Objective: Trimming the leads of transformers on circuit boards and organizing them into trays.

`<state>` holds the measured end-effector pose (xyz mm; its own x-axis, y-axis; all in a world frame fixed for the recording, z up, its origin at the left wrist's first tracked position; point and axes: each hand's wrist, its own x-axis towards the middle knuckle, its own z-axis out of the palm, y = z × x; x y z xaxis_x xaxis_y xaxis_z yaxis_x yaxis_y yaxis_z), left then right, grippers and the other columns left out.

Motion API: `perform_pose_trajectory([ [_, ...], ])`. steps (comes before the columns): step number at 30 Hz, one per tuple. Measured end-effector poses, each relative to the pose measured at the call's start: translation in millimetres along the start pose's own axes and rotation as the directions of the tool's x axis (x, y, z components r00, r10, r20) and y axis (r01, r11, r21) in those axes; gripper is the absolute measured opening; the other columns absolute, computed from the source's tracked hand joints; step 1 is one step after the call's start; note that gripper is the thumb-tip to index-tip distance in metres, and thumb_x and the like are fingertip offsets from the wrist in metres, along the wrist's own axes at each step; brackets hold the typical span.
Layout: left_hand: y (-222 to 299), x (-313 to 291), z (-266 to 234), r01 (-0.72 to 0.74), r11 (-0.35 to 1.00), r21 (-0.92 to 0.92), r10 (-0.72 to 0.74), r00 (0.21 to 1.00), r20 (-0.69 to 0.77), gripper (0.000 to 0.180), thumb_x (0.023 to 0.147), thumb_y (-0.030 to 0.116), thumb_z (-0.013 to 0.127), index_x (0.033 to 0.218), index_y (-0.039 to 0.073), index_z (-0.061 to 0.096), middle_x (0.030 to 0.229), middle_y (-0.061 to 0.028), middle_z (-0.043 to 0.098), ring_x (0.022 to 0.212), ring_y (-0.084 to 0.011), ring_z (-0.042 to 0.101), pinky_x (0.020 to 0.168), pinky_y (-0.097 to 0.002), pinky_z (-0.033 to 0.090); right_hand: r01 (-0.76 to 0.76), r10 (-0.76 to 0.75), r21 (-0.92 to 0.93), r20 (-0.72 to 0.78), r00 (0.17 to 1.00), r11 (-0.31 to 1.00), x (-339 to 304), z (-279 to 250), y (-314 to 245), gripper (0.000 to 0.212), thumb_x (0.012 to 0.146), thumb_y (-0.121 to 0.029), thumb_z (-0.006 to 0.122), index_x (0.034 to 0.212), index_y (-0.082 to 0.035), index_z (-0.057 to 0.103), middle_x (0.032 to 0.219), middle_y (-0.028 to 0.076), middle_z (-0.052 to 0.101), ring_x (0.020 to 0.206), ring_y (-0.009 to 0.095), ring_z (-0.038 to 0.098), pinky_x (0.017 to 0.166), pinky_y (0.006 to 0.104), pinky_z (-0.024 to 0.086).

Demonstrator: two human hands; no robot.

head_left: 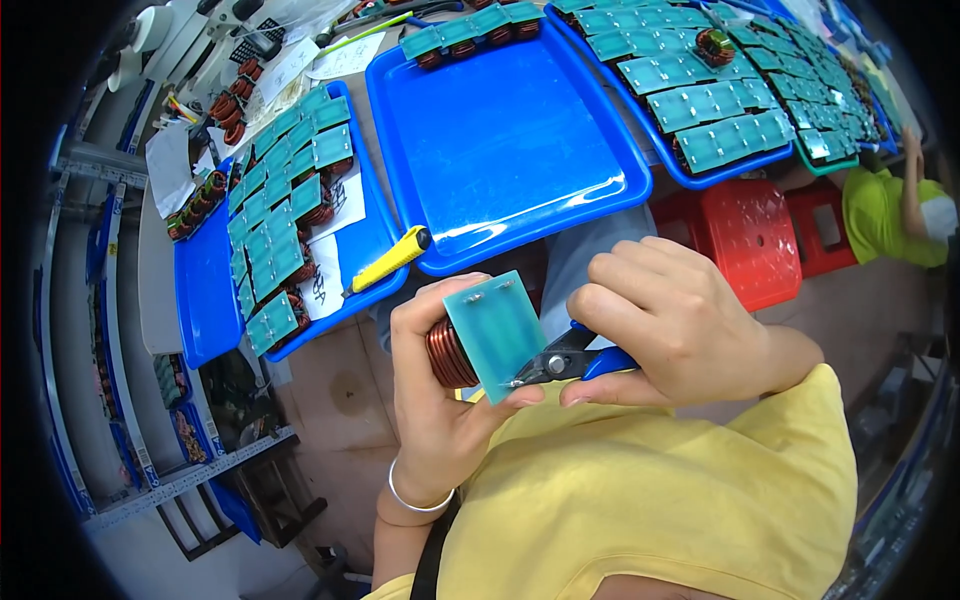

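My left hand (430, 400) is closed around a copper-wound coil (452, 355) with a green circuit board (497, 330) fixed on it. The board is tilted, its soldered side facing up toward me. In my right hand (670, 320) is a pair of side cutters (600, 362) with blue handles and dark jaws. The cutter tips touch a solder pin at the board's lower corner, near my left thumb. I cannot make out whether the jaws are fully closed there.
A blue tray (510, 130) lies ahead, with several boards (480, 30) along its far edge. The left tray holds boards (285, 215) and a yellow utility knife (390, 260). More loaded boards (720, 105) stand at right, above a red stool (750, 245). A person in green (890, 215) sits far right.
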<state>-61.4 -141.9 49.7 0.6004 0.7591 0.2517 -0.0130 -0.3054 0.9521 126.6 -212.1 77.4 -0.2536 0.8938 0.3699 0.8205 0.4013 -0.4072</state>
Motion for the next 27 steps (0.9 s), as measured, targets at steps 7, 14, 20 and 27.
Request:
perform_pose_trajectory([
  [7, 0, -1, 0, -0.020, 1.000, 0.004, 0.020, 0.999, 0.032, 0.072, 0.064, 0.030, 0.077, 0.116, 0.000, 0.036, 0.112, -0.0130, 0.046, 0.098, -0.0189, 0.052, 0.081, -0.0282, 0.045, 0.036, -0.036, 0.035, -0.004, 0.999, 0.999, -1, 4, 1, 0.046, 0.069, -0.045, 0.065, 0.076, -0.004, 0.046, 0.067, 0.009, 0.039, 0.059, 0.025, 0.042, 0.053, 0.0340, 0.033],
  [14, 0, -1, 0, 0.017, 1.000, 0.024, -0.018, 0.998, 0.057, 0.071, 0.066, 0.031, 0.076, 0.116, 0.000, 0.035, 0.112, -0.0111, 0.046, 0.094, -0.0166, 0.054, 0.078, -0.0271, 0.047, 0.016, -0.015, 0.067, -0.014, 1.000, 0.998, -5, 7, 2, 0.045, 0.071, -0.045, 0.064, 0.076, -0.004, 0.045, 0.066, 0.009, 0.042, 0.058, 0.026, 0.044, 0.052, 0.0343, 0.035],
  [20, 0, 1, 1, 0.028, 0.999, 0.046, -0.030, 0.999, 0.044, 0.071, 0.066, 0.033, 0.075, 0.115, 0.000, 0.036, 0.111, -0.0109, 0.048, 0.091, -0.0164, 0.055, 0.076, -0.0266, 0.048, -0.001, 0.001, 0.074, -0.005, 1.000, 0.997, -8, 11, 3, 0.043, 0.071, -0.042, 0.065, 0.075, -0.004, 0.045, 0.064, 0.009, 0.043, 0.056, 0.026, 0.047, 0.050, 0.0341, 0.037],
  [27, 3, 0, 4, 0.050, 0.994, -0.093, -0.050, 0.999, 0.003, 0.071, 0.066, 0.035, 0.077, 0.115, 0.001, 0.037, 0.112, -0.0132, 0.047, 0.098, -0.0188, 0.052, 0.082, -0.0294, 0.045, -0.019, 0.037, 0.159, -0.112, 0.993, 0.987, -10, 9, 12, 0.043, 0.071, -0.041, 0.066, 0.081, -0.003, 0.048, 0.070, 0.011, 0.047, 0.061, 0.029, 0.049, 0.053, 0.0354, 0.039],
])
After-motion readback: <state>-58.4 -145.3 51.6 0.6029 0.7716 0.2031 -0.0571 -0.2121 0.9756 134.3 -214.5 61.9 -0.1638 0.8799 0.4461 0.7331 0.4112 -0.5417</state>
